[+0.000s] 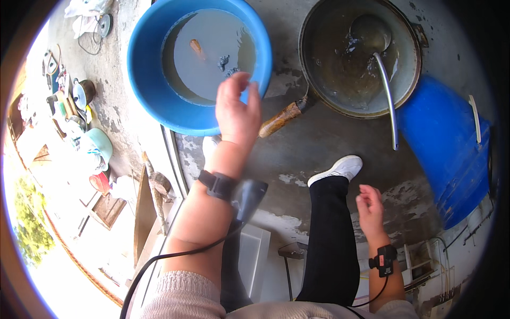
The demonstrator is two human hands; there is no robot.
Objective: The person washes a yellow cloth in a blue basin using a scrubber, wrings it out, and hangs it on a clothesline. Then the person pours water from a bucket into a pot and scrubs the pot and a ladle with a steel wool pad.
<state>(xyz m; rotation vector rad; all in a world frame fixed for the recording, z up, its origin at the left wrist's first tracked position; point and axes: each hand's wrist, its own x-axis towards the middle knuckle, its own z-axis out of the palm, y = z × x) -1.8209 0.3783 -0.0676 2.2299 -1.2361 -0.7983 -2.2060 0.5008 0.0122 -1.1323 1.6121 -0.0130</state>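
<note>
My left hand (238, 105) is raised over the near rim of a blue plastic basin (149, 85). Its fingers are apart with nothing visible in them. Cloudy water stands in the basin, with an orange-brown object (195, 47) and dark grey scrubber-like clumps (224, 62) in it. My right hand (370, 209) hangs at the right of my leg, its fingers loosely curled; nothing shows in it. Beyond both hands, a large metal pan (338, 79) with a wooden handle (281, 118) holds brownish water. A metal ladle (385, 85) lies in it, its handle over the rim.
A blue plastic barrel (446, 147) lies at the right beside the pan. Wooden boards (145, 211) stand at the left near a raised edge. Farther left are a pale green basin (99, 145), a lidded pot (83, 93) and clutter. Cables run from both wrists.
</note>
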